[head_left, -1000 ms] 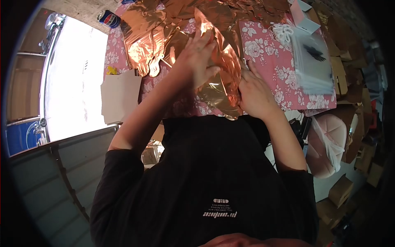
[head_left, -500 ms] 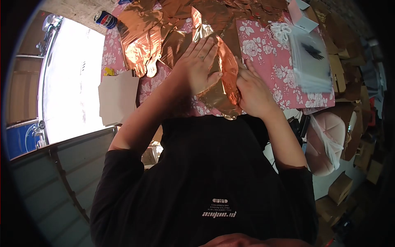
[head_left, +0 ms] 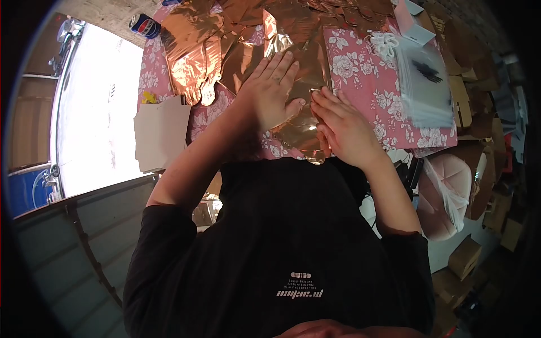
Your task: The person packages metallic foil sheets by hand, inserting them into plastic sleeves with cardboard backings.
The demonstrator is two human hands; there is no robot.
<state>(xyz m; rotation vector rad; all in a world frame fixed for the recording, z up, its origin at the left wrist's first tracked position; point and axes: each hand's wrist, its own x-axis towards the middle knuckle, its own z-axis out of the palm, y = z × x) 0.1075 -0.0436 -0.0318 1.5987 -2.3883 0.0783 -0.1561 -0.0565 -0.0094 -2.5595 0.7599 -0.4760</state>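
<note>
A flat, uninflated rose-gold foil balloon lies before me, its small tab end close to my shirt. My left hand rests palm down on its left side, fingers stretched out. On the right edge lies my right hand, its fingers extended and its thumb near the lower end. Part of the foil is hidden under both hands. More crinkled foil balloons lie to the left, and a further foil pile covers the far side.
A pink floral tablecloth covers the table. At right are clear plastic bags, a white cord bundle and a white folded card. A soda can and a cardboard piece sit at left. Cardboard boxes and a padded seat stand beyond.
The raised, folded strip of foil between my hands now lies flat. My right hand has turned over it, with its fingers straightened out. My left hand stays in place.
</note>
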